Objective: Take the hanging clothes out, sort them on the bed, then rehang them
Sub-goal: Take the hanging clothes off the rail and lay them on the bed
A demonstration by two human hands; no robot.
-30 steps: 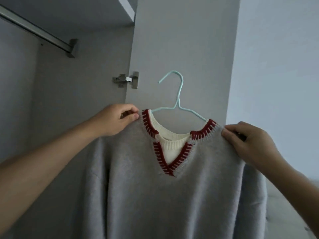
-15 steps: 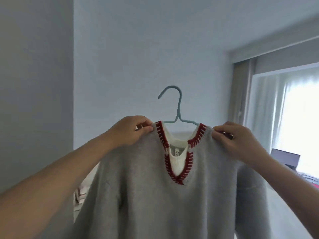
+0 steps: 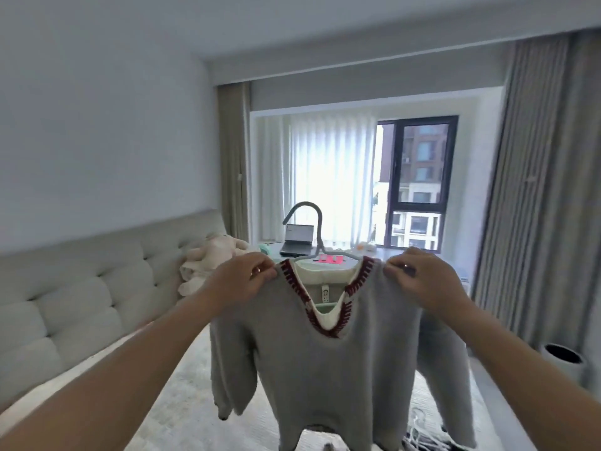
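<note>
A grey sweater (image 3: 338, 369) with a dark red V-neck trim and a cream inner collar hangs on a pale blue hanger (image 3: 317, 229), held up in the air over the bed (image 3: 182, 405). My left hand (image 3: 242, 281) pinches the sweater's left shoulder. My right hand (image 3: 419, 281) pinches its right shoulder. Both sleeves dangle down. The hanger's hook sticks up between my hands. The sweater hides the middle of the bed.
A tufted pale headboard (image 3: 74, 304) runs along the left wall. A cream plush toy (image 3: 208, 262) lies at the bed's far end. Beyond stand a laptop (image 3: 297, 244) on a desk, the window with curtains (image 3: 536, 206), and a dark-rimmed bin (image 3: 562, 359) at the right.
I have turned from the wardrobe toward the bed and window, carrying the sweater on its hanger. Both hands keep their grip on the shoulders.
</note>
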